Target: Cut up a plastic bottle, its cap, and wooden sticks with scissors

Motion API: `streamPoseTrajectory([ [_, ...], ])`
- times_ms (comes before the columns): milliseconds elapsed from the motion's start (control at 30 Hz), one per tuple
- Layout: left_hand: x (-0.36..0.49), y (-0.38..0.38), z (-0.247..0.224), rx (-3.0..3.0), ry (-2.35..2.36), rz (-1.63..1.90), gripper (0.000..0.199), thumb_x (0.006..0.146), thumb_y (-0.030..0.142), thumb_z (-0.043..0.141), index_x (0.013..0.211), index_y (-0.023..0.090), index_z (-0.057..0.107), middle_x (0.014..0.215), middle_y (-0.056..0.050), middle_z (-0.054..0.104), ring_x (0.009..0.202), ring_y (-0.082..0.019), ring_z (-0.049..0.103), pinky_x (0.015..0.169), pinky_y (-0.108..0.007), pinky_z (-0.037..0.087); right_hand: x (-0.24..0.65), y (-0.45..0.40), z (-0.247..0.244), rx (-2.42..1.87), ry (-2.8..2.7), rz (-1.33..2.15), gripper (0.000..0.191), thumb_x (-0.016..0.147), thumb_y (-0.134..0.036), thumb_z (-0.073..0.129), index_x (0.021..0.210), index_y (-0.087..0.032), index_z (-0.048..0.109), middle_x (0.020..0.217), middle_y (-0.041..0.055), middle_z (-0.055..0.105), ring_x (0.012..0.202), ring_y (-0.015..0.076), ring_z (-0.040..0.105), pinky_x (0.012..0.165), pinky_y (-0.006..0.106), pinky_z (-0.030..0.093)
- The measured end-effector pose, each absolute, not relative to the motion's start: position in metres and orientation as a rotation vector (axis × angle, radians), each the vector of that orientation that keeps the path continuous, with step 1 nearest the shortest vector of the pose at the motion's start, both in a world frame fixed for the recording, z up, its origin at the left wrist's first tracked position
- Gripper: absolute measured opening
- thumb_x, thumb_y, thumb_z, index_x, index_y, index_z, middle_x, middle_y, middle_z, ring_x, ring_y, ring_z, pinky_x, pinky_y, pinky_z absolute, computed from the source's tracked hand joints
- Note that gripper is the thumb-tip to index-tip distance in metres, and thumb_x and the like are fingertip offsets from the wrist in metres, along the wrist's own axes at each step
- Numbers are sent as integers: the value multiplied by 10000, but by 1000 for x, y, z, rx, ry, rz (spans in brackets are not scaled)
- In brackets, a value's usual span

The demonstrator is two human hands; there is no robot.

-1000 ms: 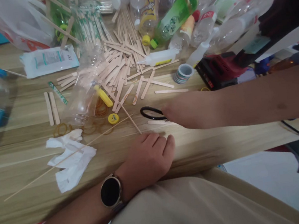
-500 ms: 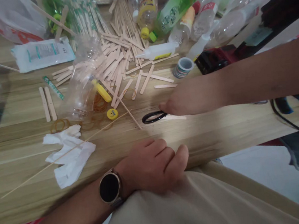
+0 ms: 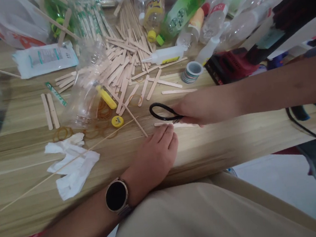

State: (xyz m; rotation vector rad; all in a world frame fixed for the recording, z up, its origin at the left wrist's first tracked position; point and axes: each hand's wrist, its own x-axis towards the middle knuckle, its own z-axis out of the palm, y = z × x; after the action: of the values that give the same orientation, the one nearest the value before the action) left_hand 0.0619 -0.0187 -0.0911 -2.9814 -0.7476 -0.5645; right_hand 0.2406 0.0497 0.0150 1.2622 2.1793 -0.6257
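Observation:
My right hand (image 3: 205, 105) is closed around a tool with a black loop handle (image 3: 163, 112), the loop sticking out to the left; the rest of the tool is hidden. Under it a wooden craft stick (image 3: 160, 124) lies flat on the table. My left hand (image 3: 158, 153), with a watch on its wrist, rests at the near side of this stick, fingertips touching it and fingers together. Whether those fingers pinch the stick is hard to see. Left of the fingertips lies a thin stick (image 3: 135, 120).
Many craft sticks (image 3: 120, 67) are heaped behind the hands. Plastic bottles (image 3: 185, 9) crowd the back right, near a tape roll (image 3: 192, 72) and a red and black power tool (image 3: 230, 64). White tissue (image 3: 74, 163) and a yellow cap (image 3: 117, 121) lie left.
My left hand has moved forward from the table's edge to the craft stick. My right hand has shifted slightly, and the black loop is now raised and seen wider.

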Motion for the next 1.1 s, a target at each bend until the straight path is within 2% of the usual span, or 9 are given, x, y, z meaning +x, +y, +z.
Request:
streamPoseTrajectory([
  [167,62,-18,-90,-3014,-761,-507,257,966,106,472,1149,36,639,1262,-205,689,1215,-275,640,1020,-404,538,241,47,18,1223,2091,-643,177,990,-130,475,983,-108,650,681,40,673,539,118,541,513,241,299],
  [400,62,-19,-90,-3019,-772,-495,253,963,91,471,1148,41,638,1266,-202,687,1218,-273,638,1034,-409,529,242,46,11,1135,2153,-616,218,996,-155,471,1106,-102,652,940,120,712,736,187,605,594,265,323],
  [533,61,-18,-89,-3001,-753,-506,251,955,79,482,1144,34,640,1254,-199,696,1206,-272,647,1025,-386,533,244,46,10,1133,2162,-586,216,993,-161,477,1099,-103,656,941,126,712,746,204,607,594,272,314],
  [733,60,-18,-88,-3005,-735,-493,259,961,95,481,1159,37,638,1272,-203,689,1218,-275,643,1025,-394,535,242,47,14,1121,2143,-601,170,986,-131,487,1044,-110,646,880,102,702,667,162,569,578,255,315],
  [933,60,-17,-89,-3002,-749,-523,264,961,94,470,1149,40,647,1269,-194,693,1212,-273,646,1017,-390,544,243,46,12,1114,2166,-608,180,993,-127,488,1074,-106,648,930,110,710,726,165,598,607,250,336],
  [1100,60,-18,-91,-2981,-743,-560,268,961,92,463,1149,42,646,1256,-190,700,1199,-265,652,1012,-387,547,243,48,12,1106,2160,-586,164,979,-140,507,1044,-112,655,871,93,709,692,166,591,581,257,324],
])
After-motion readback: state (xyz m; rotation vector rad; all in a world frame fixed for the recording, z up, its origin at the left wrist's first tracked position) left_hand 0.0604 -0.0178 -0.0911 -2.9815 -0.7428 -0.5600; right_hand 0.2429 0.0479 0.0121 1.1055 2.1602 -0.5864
